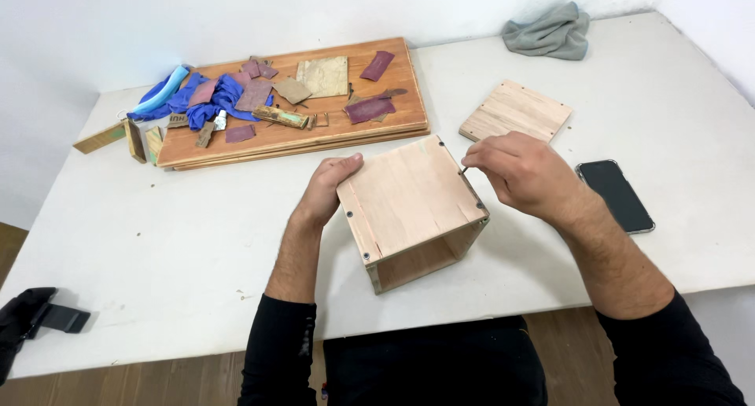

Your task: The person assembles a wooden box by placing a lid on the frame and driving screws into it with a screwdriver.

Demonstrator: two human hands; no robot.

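A small open wooden box point(410, 209) lies on its side on the white table point(197, 233), its open face toward me. My left hand point(329, 187) presses against the box's left edge and steadies it. My right hand point(525, 172) pinches a small dark screw or nail point(464, 169) at the box's upper right edge. Small screws dot the corners of the top panel.
A loose square wooden panel point(515, 111) lies just behind my right hand. A black phone point(615, 194) rests at the right. A large wooden board point(303, 99) at the back carries sandpaper scraps, blue gloves point(197, 99) and small wood pieces. A grey cloth point(549, 33) lies far back.
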